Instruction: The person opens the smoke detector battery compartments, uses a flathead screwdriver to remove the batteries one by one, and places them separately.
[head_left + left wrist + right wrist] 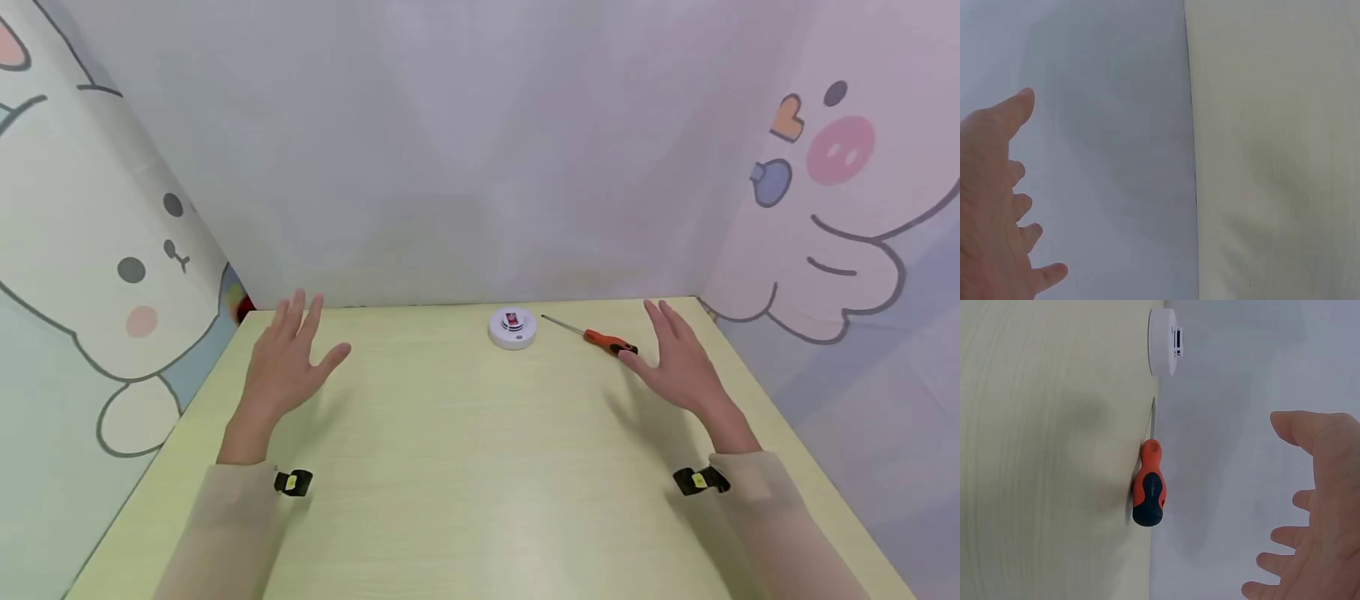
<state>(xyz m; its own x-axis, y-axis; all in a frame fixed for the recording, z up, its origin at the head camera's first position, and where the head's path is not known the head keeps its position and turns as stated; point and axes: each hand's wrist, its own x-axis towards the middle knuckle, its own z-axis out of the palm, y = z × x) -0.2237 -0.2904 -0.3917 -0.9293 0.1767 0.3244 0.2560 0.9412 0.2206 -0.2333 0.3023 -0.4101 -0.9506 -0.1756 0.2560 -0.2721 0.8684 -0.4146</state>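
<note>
A round white smoke detector (pixel 512 328) with a red label on its raised centre lies near the back edge of the table. To its right is a screwdriver (pixel 600 339) with an orange and black handle, its thin shaft pointing toward the detector. My right hand (pixel 681 367) hovers beside the handle, fingers spread, with the thumb overlapping the handle's end in the head view; the right wrist view shows the screwdriver (pixel 1149 487) apart from the hand. On the left, my left hand (pixel 283 362) is raised over the table with fingers extended, holding nothing.
The pale wood-look table (pixel 420 467) runs back to a plain light curtain (pixel 450 167). Cartoon-printed cloth panels flank it, with a rabbit figure (pixel 97 217) on the left and a pig-nosed figure (pixel 855 200) on the right. Dark bands (pixel 293 482) sit at both wrists.
</note>
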